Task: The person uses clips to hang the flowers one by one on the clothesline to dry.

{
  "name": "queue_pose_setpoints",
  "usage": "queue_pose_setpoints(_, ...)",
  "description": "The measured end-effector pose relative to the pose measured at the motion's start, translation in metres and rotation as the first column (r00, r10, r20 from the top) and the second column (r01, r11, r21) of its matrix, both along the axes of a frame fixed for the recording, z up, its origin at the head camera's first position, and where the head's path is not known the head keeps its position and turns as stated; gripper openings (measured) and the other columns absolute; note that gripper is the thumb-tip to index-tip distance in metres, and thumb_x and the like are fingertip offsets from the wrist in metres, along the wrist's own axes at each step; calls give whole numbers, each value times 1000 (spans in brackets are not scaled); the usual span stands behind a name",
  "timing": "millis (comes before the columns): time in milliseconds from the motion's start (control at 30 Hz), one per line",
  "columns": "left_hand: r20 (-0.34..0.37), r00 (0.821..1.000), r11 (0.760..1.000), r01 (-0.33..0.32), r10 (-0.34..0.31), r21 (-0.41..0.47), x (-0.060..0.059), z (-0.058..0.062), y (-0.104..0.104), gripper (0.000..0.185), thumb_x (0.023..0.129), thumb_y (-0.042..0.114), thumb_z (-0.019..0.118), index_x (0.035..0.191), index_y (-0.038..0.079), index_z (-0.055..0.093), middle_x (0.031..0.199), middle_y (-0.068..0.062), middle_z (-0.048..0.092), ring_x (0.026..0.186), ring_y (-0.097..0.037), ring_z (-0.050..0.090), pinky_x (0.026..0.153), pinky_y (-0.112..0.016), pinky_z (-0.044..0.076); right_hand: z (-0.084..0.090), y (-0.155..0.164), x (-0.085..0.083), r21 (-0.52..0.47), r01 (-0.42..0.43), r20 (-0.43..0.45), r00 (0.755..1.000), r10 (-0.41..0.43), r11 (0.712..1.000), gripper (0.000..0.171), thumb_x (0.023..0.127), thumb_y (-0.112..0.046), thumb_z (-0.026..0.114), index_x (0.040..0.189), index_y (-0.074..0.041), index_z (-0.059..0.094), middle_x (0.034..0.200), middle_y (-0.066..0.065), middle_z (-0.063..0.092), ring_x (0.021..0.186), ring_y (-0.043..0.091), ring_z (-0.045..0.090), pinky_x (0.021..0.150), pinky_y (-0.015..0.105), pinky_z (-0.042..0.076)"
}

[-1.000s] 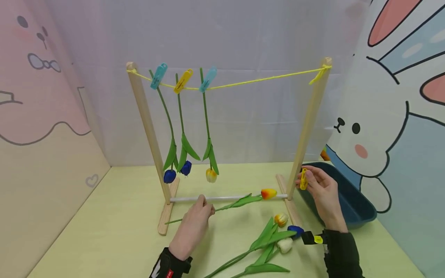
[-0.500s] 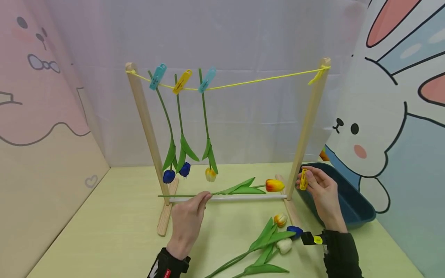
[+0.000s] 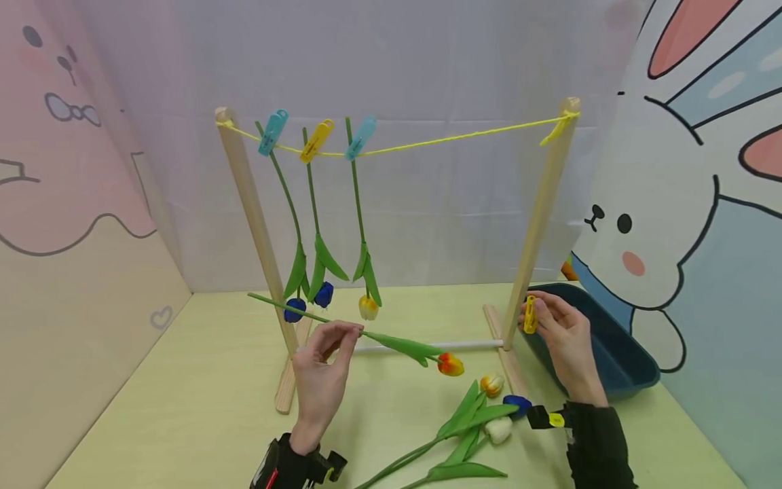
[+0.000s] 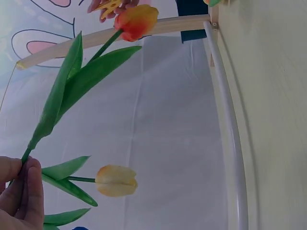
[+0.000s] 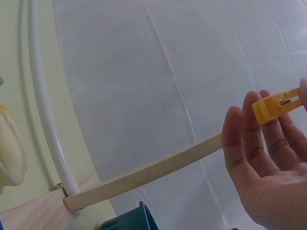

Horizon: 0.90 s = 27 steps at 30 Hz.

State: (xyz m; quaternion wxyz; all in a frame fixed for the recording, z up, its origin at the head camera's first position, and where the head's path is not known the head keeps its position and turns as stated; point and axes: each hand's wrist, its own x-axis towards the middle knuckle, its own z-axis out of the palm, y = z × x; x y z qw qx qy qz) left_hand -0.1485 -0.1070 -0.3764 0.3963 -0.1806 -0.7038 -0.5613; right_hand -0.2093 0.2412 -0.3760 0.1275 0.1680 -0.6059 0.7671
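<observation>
My left hand (image 3: 320, 377) pinches the stem of a red-and-yellow tulip (image 3: 451, 364), its bloom tilted down to the right and its stem end pointing up left. In the left wrist view thumb and fingertips meet on the green stem below the leaves. Beside the right post, my right hand (image 3: 565, 339) holds a yellow clothespin (image 3: 530, 315) between thumb and fingers; the right wrist view shows its spring. A yellow string (image 3: 452, 140) spans two wooden posts. From it hang two blue tulips (image 3: 294, 310) and a cream-yellow tulip (image 3: 368, 308), upside down under blue and yellow clothespins (image 3: 316, 141).
Several tulips (image 3: 464, 435) lie on the table (image 3: 153, 407) at the front, with white, yellow and blue blooms. A dark teal basin (image 3: 635, 360) stands behind my right hand. A white rod (image 3: 464, 345) joins the wooden posts (image 3: 540, 224) low down.
My left hand has lifted the red-and-yellow tulip and turned it, so the bloom now points down right and the stem end has risen at left. The right hand has hardly moved.
</observation>
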Motion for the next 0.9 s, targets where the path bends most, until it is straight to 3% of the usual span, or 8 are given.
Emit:
queue_pose_setpoints(133, 14, 998, 994, 57, -59, 93, 0, 2, 2, 19, 91, -12, 64, 100, -13, 47, 93, -24, 75, 95, 0, 73, 91, -17, 56, 0, 0, 1, -7, -2, -2, 1000, 2, 1000, 28, 105, -12, 51, 124, 5, 61, 99, 0, 75, 87, 10, 72, 81, 20, 60)
queue_pose_setpoints(267, 53, 994, 984, 87, -97, 158, 2, 3, 2, 26, 94, -11, 61, 106, -16, 39, 97, 0, 78, 98, 0, 72, 93, -14, 53, 0, -1, 1, 17, 16, 5, 1000, -16, 1000, 28, 105, -12, 51, 125, 5, 61, 100, -1, 75, 88, 9, 71, 83, 18, 59)
queue_pose_setpoints(400, 83, 989, 976, 105, -122, 192, 3, 3, 1, 26, 95, -9, 60, 115, -17, 45, 99, 16, 75, 98, 0, 72, 83, -10, 51, 1, -4, 1, 25, 42, 7, 999, -42, 999, 32, 105, -12, 52, 128, 8, 59, 102, -1, 75, 93, 10, 70, 88, 17, 57)
queue_pose_setpoints(567, 74, 987, 973, 123, -140, 194, 1, 3, 0, 20, 94, -9, 62, 113, -15, 59, 99, 17, 76, 96, 0, 73, 88, -15, 57, 1, -8, 1, 43, 81, 7, 997, -81, 996, 35, 105, -13, 52, 130, 11, 57, 108, -5, 74, 99, 7, 67, 91, 13, 53)
queue_pose_setpoints(733, 58, 985, 974, 150, -162, 169, -3, 7, 3, 21, 94, -6, 63, 113, -15, 64, 102, 17, 76, 97, -2, 74, 90, -21, 58, 3, -11, 2, 67, 93, 16, 995, -95, 993, 34, 105, -15, 52, 128, 8, 58, 108, -9, 71, 102, 7, 59, 93, 12, 46)
queue_pose_setpoints(800, 54, 982, 973, 171, -181, 155, -8, 11, 5, 22, 94, -5, 64, 114, -15, 65, 103, 12, 78, 97, -3, 74, 90, -23, 58, 4, -11, 2, 75, 107, 13, 994, -108, 991, 32, 105, -15, 51, 128, 6, 58, 109, -10, 69, 102, 8, 54, 92, 12, 45)
queue_pose_setpoints(900, 52, 980, 976, 187, -194, 115, -17, 21, 10, 22, 94, -3, 65, 114, -11, 68, 102, -6, 79, 97, -1, 73, 90, -24, 59, 9, -12, 2, 78, 128, 0, 992, -128, 989, 30, 105, -14, 51, 127, 5, 58, 111, -8, 66, 99, 11, 51, 87, 13, 45)
